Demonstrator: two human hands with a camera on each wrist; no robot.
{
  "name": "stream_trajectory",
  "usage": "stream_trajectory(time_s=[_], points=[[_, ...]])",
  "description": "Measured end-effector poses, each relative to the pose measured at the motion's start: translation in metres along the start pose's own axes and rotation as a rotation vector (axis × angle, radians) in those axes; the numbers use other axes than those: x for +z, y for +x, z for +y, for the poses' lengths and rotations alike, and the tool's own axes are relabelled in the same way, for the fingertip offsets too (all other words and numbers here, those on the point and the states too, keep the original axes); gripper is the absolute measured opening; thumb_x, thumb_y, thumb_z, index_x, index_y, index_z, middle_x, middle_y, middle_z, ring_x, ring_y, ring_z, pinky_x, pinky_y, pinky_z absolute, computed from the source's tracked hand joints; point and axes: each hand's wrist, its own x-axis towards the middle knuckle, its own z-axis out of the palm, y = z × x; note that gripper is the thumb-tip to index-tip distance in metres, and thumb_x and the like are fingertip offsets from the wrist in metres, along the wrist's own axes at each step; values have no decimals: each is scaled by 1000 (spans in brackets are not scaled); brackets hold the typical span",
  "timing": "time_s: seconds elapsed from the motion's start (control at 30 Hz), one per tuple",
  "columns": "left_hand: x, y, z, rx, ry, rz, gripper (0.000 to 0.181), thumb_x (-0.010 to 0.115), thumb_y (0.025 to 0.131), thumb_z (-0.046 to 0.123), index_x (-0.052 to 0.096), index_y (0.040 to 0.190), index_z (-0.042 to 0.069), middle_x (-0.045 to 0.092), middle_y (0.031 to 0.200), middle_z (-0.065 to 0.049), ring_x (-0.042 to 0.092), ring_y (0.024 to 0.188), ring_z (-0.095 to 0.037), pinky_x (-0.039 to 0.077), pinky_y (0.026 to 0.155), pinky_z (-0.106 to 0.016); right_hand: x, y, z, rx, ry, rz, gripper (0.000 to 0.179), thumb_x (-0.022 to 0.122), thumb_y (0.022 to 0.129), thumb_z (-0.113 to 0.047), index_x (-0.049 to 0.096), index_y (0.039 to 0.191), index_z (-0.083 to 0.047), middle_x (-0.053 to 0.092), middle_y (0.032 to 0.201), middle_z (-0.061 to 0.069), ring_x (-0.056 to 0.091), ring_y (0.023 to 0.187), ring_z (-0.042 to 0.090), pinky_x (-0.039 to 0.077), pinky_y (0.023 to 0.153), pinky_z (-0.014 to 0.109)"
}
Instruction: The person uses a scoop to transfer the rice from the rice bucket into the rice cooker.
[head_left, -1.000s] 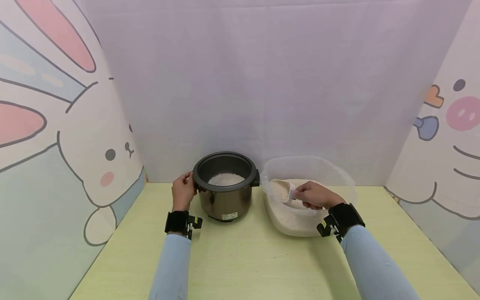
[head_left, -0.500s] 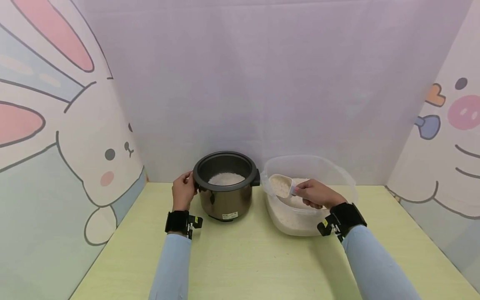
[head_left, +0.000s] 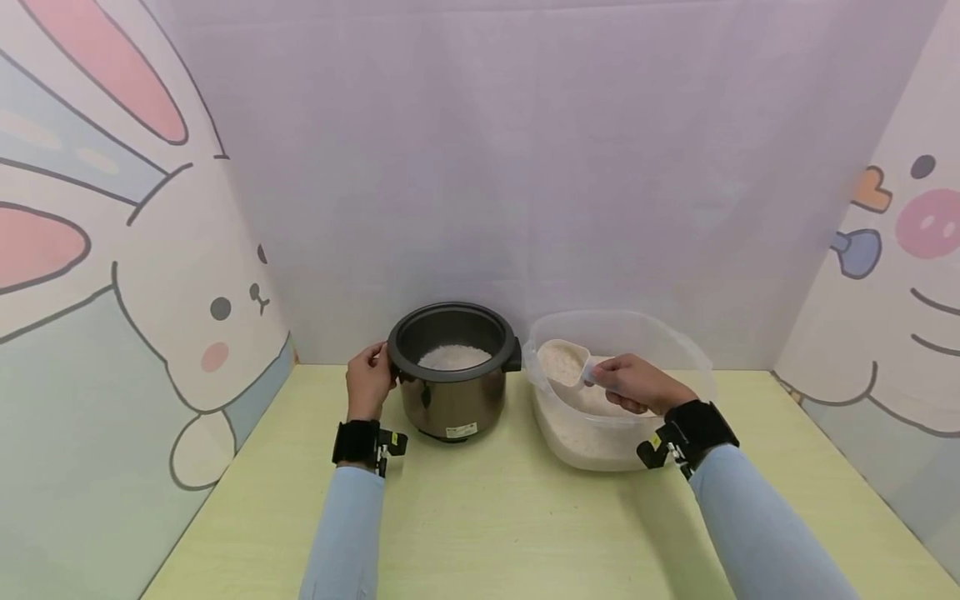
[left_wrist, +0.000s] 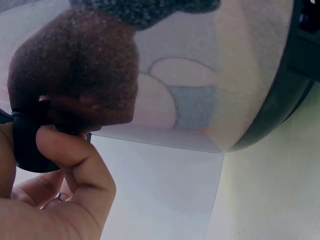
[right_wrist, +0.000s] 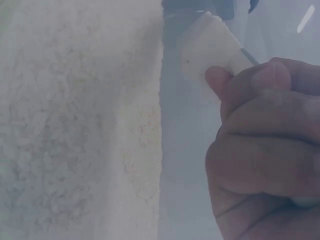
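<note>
My left hand [head_left: 367, 383] pinches the black side handle [left_wrist: 35, 145] of a rice cooker [head_left: 453, 408], thumb and fingers curled round it in the left wrist view. White rice [head_left: 454, 357] lies in the cooker's dark pot. To the right, my right hand [head_left: 636, 384] grips the handle of a measuring scoop [head_left: 562, 364] heaped with rice. The scoop is over the left part of a clear plastic bin [head_left: 585, 454], above the rice inside. In the right wrist view, curled fingers [right_wrist: 265, 155] hold the scoop [right_wrist: 210, 47], seen hazily through the bin wall.
Cooker and bin stand side by side on a pale green table [head_left: 510, 533], near the lilac back wall [head_left: 480, 167]. Side panels with a cartoon rabbit [head_left: 202, 292] and a cartoon pig [head_left: 885, 317] flank the table. The cooker's other handle [head_left: 513, 357] points toward the bin.
The right hand has levelled the scoop and raised it slightly out of the bin's rice, with the load in it now showing from above. The left hand and cooker have stayed put.
</note>
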Motion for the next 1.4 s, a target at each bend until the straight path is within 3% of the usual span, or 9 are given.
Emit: stream_trajectory(time_s=[0.37, 0.63, 0.9, 1.1, 1.4], points=[[0, 0, -2, 3, -10, -3, 37, 57, 107, 29, 68, 130, 3, 68, 98, -17, 63, 69, -15, 55, 58, -21, -6, -4, -6, 25, 63, -37, 45, 42, 113, -26, 57, 132, 12, 45, 70, 3, 27, 47, 9, 26, 45, 27], [0, 0, -1, 5, -1, 1, 36, 56, 108, 29, 68, 130, 4, 69, 98, -17, 62, 70, -15, 55, 58, -21, -13, -11, -22, 55, 99, 12, 48, 41, 112, -32, 56, 136, 7, 46, 73, 3, 28, 48, 9, 27, 47, 27], [-1, -1, 1, 10, -1, -2, 36, 56, 108, 29, 68, 130, 4, 69, 97, -16, 63, 69, -15, 55, 58, -21, -19, -14, -35, 55, 253, 69, 50, 36, 114, -33, 45, 139, 9, 46, 75, 0, 30, 50, 9, 27, 48, 26], [-1, 1, 0, -2, -6, -1, 37, 56, 107, 30, 68, 131, 4, 68, 98, -15, 62, 68, -14, 55, 58, -21, -23, -10, -51, 27, 259, 94, 50, 35, 114, -34, 44, 138, 8, 47, 75, -1, 31, 52, 8, 30, 48, 24], [0, 0, -3, 75, -52, -11, 36, 58, 107, 25, 67, 130, -1, 68, 88, -11, 61, 61, -13, 53, 54, -21, -20, -1, -88, -23, 259, 141, 49, 35, 114, -33, 45, 138, 9, 46, 75, -1, 30, 53, 9, 28, 51, 27]])
